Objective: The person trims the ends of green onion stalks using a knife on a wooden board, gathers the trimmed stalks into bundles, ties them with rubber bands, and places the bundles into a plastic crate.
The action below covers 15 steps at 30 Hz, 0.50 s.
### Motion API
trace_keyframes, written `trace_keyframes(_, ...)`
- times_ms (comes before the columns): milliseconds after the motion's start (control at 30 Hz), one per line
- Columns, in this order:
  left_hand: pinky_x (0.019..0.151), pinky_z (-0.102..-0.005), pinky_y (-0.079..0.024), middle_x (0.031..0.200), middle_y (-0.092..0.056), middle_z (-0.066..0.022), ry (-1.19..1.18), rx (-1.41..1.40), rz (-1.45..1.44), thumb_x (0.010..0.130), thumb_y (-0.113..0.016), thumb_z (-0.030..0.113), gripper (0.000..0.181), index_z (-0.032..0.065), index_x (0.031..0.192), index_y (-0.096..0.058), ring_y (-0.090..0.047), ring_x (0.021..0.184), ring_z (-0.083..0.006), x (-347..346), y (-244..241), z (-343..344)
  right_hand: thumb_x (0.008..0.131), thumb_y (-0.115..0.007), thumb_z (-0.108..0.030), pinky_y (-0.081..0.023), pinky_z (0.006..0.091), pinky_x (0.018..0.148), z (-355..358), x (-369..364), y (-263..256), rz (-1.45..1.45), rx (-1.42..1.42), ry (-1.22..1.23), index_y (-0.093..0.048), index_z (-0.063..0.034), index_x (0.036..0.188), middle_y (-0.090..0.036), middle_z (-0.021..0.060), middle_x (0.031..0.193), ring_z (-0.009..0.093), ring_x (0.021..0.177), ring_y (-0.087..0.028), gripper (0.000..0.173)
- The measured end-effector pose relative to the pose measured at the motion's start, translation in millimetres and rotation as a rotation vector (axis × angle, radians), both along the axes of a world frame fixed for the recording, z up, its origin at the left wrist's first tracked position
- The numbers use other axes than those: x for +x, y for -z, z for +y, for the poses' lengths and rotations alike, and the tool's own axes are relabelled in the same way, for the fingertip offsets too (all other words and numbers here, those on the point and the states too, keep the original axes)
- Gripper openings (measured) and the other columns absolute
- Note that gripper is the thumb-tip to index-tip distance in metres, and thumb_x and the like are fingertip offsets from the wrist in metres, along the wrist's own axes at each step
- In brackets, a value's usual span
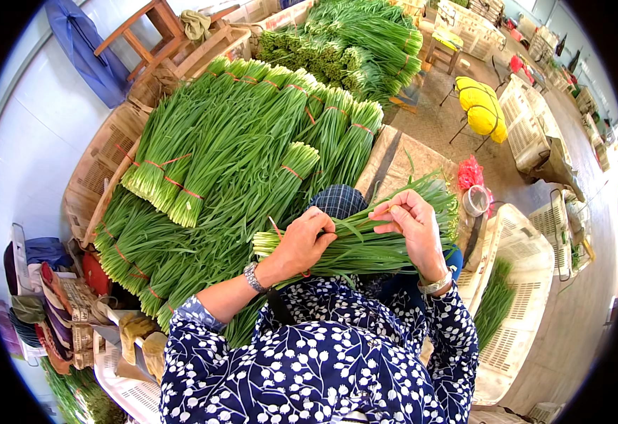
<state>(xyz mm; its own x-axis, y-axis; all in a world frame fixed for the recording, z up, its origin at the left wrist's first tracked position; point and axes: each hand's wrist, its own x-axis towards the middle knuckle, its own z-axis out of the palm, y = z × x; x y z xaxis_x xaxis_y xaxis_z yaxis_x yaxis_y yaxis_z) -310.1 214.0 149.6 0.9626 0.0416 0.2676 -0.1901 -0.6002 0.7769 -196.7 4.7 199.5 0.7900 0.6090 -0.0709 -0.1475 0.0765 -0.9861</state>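
A bundle of green garlic chives lies across my lap, its pale cut ends at the left with a red tie by them. My left hand is over the bundle near those ends, fingers curled around some green leaves. My right hand is raised above the leafy part, thumb and fingertips pinching something small, perhaps a leaf tip. Left of and beyond my hands, many chive bundles with red ties are piled up. One short tied bundle rests on the pile close to my knee.
A board stands beyond my knee. Red plastic bags and a clear round container are at its right. A plastic crate with loose chives stands at my right. Further off are a yellow-covered stool and more chives.
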Motion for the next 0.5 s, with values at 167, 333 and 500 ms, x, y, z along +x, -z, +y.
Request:
trace_keyframes(167, 0.058, -0.0300, -0.043, 0.086, -0.052, -0.0083, -0.063, -0.038, -0.013, 0.083, -0.065, 0.001, 0.010, -0.0008, 0.088, -0.057, -0.051, 0.063, -0.0175, 2, 1, -2, 0.098, -0.045, -0.005, -0.058, 0.0372, 0.083, 2, -1, 16, 0.039, 0.160, 0.067, -0.053, 0.0021, 0.097, -0.066, 0.0165, 0.101, 0.024, 0.095, -0.067, 0.010)
trace_keyframes(333, 0.058, -0.0301, -0.043, 0.087, -0.051, -0.0090, -0.109, -0.056, -0.009, 0.083, -0.066, 0.002, 0.010, -0.0009, 0.089, -0.058, -0.051, 0.063, -0.0185, 4, 6, -1, 0.099, -0.046, -0.006, -0.059, 0.0383, 0.083, 2, -8, 29, 0.024, 0.267, 0.078, -0.052, 0.0018, 0.098, -0.066, 0.0164, 0.100, 0.025, 0.095, -0.068, 0.010)
trace_keyframes(500, 0.060, -0.0312, -0.044, 0.088, -0.052, -0.0089, -0.085, -0.017, -0.023, 0.082, -0.068, 0.004, 0.013, 0.0002, 0.091, -0.058, -0.053, 0.069, -0.0203, 3, 9, -3, 0.099, -0.045, -0.006, -0.059, 0.0380, 0.081, -3, -12, 32, 0.023, 0.280, 0.085, -0.052, 0.0013, 0.098, -0.065, 0.0141, 0.097, 0.025, 0.094, -0.068, 0.010)
